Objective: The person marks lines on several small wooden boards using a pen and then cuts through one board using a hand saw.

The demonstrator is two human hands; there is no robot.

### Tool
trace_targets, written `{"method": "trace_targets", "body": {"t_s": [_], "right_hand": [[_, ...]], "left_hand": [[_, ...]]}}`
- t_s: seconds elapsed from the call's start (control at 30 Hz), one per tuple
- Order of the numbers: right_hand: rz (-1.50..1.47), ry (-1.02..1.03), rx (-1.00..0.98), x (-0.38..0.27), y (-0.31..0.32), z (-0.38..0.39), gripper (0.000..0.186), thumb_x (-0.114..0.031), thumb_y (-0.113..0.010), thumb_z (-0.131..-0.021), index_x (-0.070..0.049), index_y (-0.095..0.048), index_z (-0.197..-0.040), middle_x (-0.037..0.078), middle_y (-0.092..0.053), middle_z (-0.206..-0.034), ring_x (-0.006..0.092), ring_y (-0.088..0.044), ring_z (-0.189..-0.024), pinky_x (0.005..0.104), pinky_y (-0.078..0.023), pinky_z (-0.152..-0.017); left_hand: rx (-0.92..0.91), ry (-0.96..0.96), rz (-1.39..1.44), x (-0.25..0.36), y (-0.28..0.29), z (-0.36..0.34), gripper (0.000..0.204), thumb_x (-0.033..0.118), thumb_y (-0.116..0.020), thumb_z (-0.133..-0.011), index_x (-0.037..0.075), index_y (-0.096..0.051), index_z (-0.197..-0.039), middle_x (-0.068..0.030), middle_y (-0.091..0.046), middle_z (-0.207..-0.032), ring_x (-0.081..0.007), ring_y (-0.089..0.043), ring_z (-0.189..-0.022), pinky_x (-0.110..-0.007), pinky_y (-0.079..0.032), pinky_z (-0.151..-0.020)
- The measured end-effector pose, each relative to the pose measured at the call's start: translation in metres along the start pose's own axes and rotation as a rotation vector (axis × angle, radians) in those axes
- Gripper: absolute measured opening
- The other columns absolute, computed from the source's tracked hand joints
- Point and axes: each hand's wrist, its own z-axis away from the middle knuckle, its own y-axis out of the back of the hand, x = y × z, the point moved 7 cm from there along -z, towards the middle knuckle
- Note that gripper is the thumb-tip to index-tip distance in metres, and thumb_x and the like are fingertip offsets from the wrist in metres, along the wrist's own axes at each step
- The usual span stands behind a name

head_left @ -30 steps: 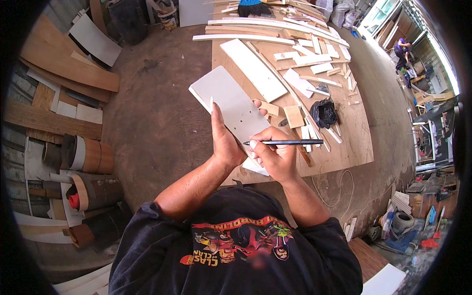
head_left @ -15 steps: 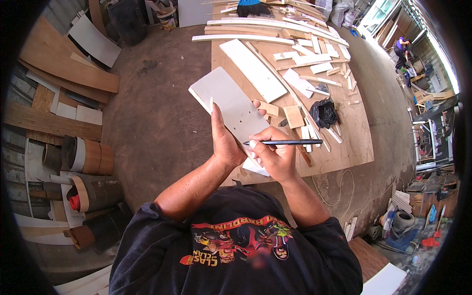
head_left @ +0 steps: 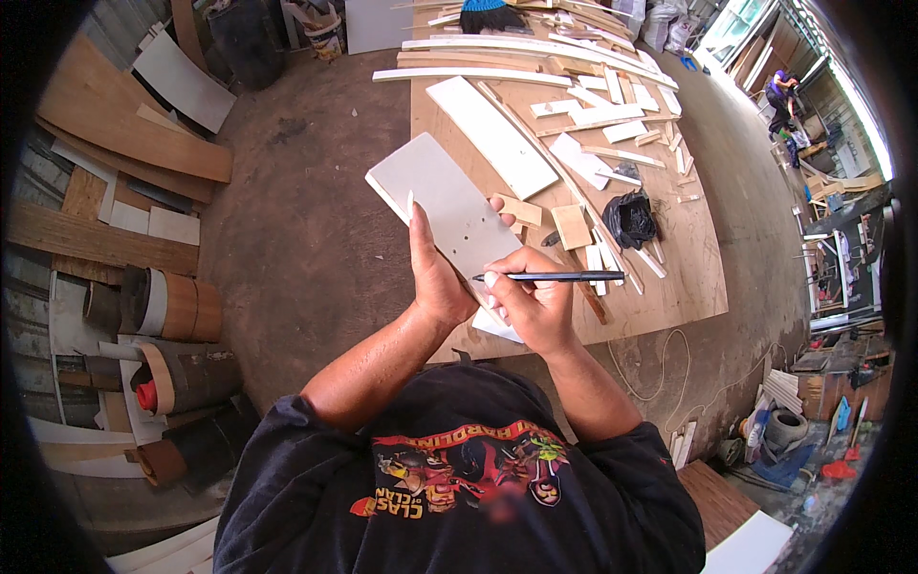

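Observation:
A pale grey-white board (head_left: 430, 182) with a few small dark holes or dots is tilted in front of me. My left hand (head_left: 438, 273) is closed around it, thumb along the near left edge and fingertips showing past the far right edge. Between the thumb and fingers of my right hand (head_left: 535, 301) is a slim black pen (head_left: 574, 276). Its tip meets the board's face near the lower left edge, close to my left palm. The board's lower end is partly hidden by my right hand.
Behind the board stands a wooden worktable (head_left: 679, 277) strewn with white wood strips, a long white panel (head_left: 492, 134) and a black plastic bag (head_left: 629, 220). Rolled sheets (head_left: 177, 306) and curved panels lie at left. Another person (head_left: 782, 96) is far right; a cable (head_left: 660, 383) crosses the floor.
Almost nothing differs. The board and both hands have shifted very slightly, with the pen still at the same area of the board.

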Motion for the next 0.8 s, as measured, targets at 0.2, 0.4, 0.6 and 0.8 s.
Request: {"method": "trace_targets", "body": {"t_s": [0.2, 0.4, 0.6, 0.8], "right_hand": [[-0.028, -0.020, 0.003, 0.0016, 0.0010, 0.0012, 0.003, 0.000, -0.065, -0.095, 0.001, -0.061, -0.095, 0.005, -0.065, -0.072, 0.0035, -0.057, -0.057, 0.0187, -0.043, -0.048], [-0.055, -0.037, 0.033, 0.0007, 0.0010, 0.0016, 0.004, 0.000, -0.064, -0.095, 0.001, -0.061, -0.095, 0.005, -0.065, -0.072, 0.0035, -0.057, -0.057, 0.0185, -0.043, -0.048], [-0.056, -0.016, 0.026, 0.0009, 0.0018, 0.0027, 0.004, 0.000, -0.064, -0.095, 0.001, -0.061, -0.094, 0.004, -0.064, -0.071, 0.0035, -0.056, -0.056, 0.0183, -0.042, -0.047], [-0.099, -0.014, 0.033, -0.0069, -0.0009, 0.0014, 0.003, 0.001, -0.064, -0.095, 0.001, -0.061, -0.094, 0.004, -0.064, -0.069, 0.0032, -0.056, -0.055, 0.0184, -0.042, -0.046]], "left_hand": [[-0.007, 0.000, 0.000, -0.0020, 0.0021, -0.0011, 0.111, 0.091, -0.035, -0.084, 0.001, -0.031, -0.149, -0.0232, -0.053, -0.133, -0.0355, -0.057, -0.122, -0.052, -0.049, -0.105], [-0.001, 0.003, 0.005, -0.0027, 0.0001, 0.0001, 0.110, 0.090, -0.035, -0.085, 0.000, -0.031, -0.148, -0.0231, -0.053, -0.133, -0.0352, -0.057, -0.121, -0.052, -0.049, -0.105], [-0.026, 0.013, 0.054, -0.0055, 0.0004, 0.0005, 0.100, 0.086, -0.035, -0.089, 0.004, -0.035, -0.146, -0.0188, -0.057, -0.130, -0.0297, -0.058, -0.118, -0.047, -0.052, -0.101], [-0.060, 0.009, 0.083, -0.0054, 0.0002, 0.0005, 0.097, 0.085, -0.036, -0.090, 0.005, -0.036, -0.146, -0.0170, -0.058, -0.127, -0.0274, -0.059, -0.116, -0.045, -0.052, -0.099]]}}
